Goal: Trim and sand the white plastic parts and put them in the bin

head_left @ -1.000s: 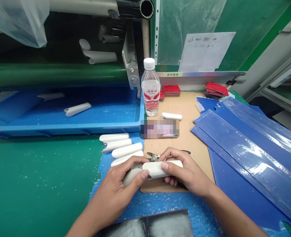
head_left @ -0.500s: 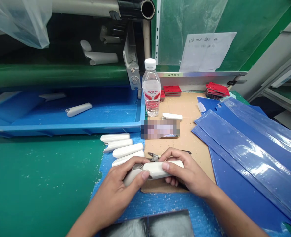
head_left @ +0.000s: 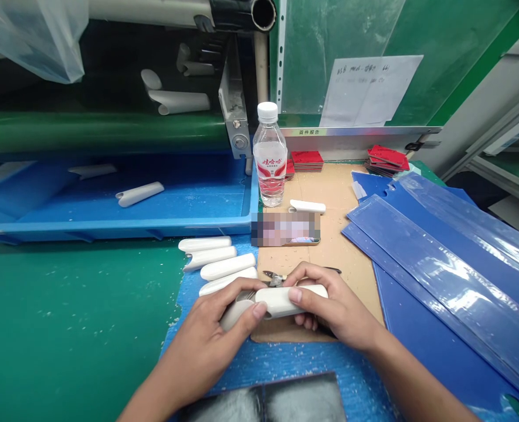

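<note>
My right hand (head_left: pixel 333 308) is closed around a long white plastic shell (head_left: pixel 274 302), thumb on top. My left hand (head_left: pixel 210 328) grips a second white plastic piece (head_left: pixel 235 315), whose hollow end faces the first shell. The left thumb tip also touches the near end of that first shell. Whether the two pieces are joined is hidden by my fingers. Just behind the hands lie cutting pliers (head_left: pixel 277 279), partly covered. To the left, several similar white shells (head_left: pixel 228 266) lie in a row on the blue mat (head_left: pixel 285 366).
A blurred phone (head_left: pixel 303 228), another white shell (head_left: pixel 307 207) and a water bottle (head_left: pixel 270 170) stand or lie on the cardboard (head_left: pixel 347 261). At left is a blue tray (head_left: pixel 189 225) below a green conveyor (head_left: pixel 109 132). Blue plastic sheets (head_left: pixel 435 264) cover the right side; red stacks (head_left: pixel 307 161) sit behind.
</note>
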{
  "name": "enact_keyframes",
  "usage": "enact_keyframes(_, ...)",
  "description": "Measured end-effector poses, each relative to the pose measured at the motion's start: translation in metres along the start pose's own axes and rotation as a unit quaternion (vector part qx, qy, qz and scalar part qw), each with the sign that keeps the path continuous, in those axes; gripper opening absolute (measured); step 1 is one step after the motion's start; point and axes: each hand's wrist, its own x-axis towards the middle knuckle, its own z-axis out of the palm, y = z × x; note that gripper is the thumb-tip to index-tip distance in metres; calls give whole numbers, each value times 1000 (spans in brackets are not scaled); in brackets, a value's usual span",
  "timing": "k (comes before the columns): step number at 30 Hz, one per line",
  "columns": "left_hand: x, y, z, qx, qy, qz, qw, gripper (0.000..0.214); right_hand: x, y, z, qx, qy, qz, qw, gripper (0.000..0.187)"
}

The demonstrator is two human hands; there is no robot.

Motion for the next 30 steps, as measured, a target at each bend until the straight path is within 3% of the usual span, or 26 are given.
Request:
enact_keyframes(3, 0, 2, 1, -14, 13, -2, 1000, 29, -1, 0, 1, -2, 0, 1, 1000, 27)
enact_keyframes(15, -1, -2, -2, -7, -25, -11, 1000, 33, 1, 2, -2, 2, -4, -4, 1000, 28)
enact_keyframes(20, -1, -3, -3, -42, -44, -16, 998, 36, 1, 6, -4, 49, -8, 6, 999, 29)
enact_keyframes(30, 1, -9, -1, -22, -3, 52, 998, 24, 3, 5, -5, 128, 2, 8, 992, 28)
